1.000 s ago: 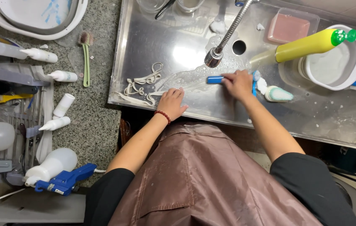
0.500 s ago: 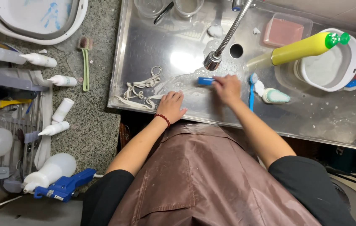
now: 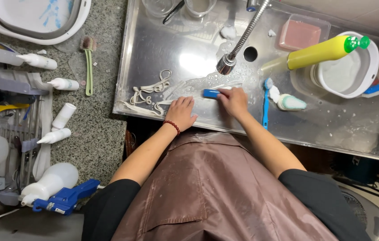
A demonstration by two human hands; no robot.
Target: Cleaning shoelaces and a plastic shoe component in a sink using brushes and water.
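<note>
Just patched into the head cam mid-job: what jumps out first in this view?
The eye goes to the two hands low in the wet steel sink: the right hand presses a small blue block below the faucet head, and the left hand lies flat by a tangle of white straps. Next is the yellow bottle with a green cap, lying across a white bowl at upper right.

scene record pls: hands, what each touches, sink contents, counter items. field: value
left hand: flat on white laces, palm down
right hand: grips blue brush
faucet: above the wet sink, soapy water under it
right of the hands: blue toothbrush, yellow bottle lying across white bowl, pink box
counter: green brush, white bottles, spray bottle
clothing: brown apron
</note>
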